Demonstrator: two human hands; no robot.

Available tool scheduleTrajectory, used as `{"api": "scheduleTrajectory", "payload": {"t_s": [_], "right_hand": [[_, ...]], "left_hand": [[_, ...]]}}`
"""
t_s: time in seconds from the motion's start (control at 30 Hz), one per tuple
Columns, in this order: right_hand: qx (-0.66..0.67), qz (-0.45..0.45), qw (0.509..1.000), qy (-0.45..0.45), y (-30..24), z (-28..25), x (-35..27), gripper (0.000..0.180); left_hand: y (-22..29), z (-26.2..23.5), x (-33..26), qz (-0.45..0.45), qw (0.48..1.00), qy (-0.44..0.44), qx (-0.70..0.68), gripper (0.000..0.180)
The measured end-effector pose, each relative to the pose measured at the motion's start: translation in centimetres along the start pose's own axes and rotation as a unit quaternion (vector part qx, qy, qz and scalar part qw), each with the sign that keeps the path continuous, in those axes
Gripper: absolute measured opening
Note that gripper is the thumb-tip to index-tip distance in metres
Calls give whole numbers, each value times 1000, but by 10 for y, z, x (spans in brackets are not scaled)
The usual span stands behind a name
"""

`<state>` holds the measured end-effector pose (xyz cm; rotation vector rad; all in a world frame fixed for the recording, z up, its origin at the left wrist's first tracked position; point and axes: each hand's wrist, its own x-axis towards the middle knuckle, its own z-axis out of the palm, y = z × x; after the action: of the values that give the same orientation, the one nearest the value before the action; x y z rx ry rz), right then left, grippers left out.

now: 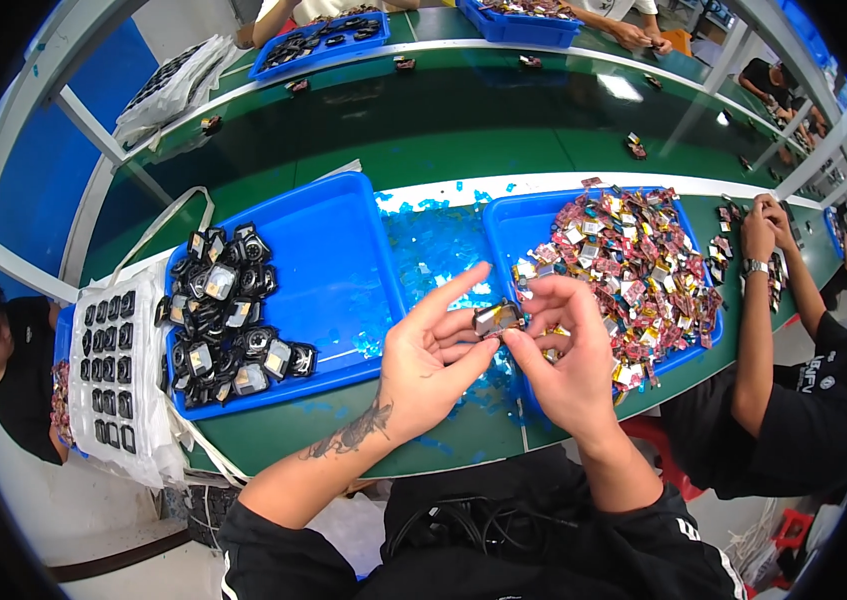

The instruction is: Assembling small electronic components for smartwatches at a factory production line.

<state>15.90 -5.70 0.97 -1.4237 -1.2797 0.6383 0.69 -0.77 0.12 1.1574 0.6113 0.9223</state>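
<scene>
Green bench [463,150] (two blue trays [343,240])

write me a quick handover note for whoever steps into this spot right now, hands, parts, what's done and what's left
Left hand: fingers spread, thumb and fingertips steadying the small silver flat part from the left.
Right hand: pinching the same part from the right, working at its edge.
Parts: right blue tray is heaped with mixed red, silver and yellow pieces. Left blue tray holds a pile of black square components on its left side. Blue film scraps litter the green table between the trays. A white sheet of black parts in rows lies at far left.
Done: a pile sits in the left tray.
Left: the right tray is still heaped.
</scene>
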Motion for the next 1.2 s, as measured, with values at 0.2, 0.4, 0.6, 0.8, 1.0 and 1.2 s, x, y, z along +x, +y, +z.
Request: {"api": "scheduleTrajectory", "payload": {"t_s": [0.2,0.4,0.6,0.8,1.0,1.2], "right_hand": [[-60,-83,989,-102,-12,11,18,43],[-38,92,970,-222,-17,-13,168,47],[-90,199,961,-170,82,41,273,57],[-323,107,932,-127,88,17,277,57],[-338,-29,924,-174,39,-71,250,34],[-403,-30,860,-311,16,-139,176,15]], "left_hand": [[10,-13,-4,-44,998,51,15,61],[88,-81,-25,89,729,74,675,34],[74,-136,-92,33,594,106,797,46],[79,-110,-64,10,615,53,786,25],[81,-112,-39,11,935,131,330,25],[65,-61,28,-20,992,120,-39,28]]}}
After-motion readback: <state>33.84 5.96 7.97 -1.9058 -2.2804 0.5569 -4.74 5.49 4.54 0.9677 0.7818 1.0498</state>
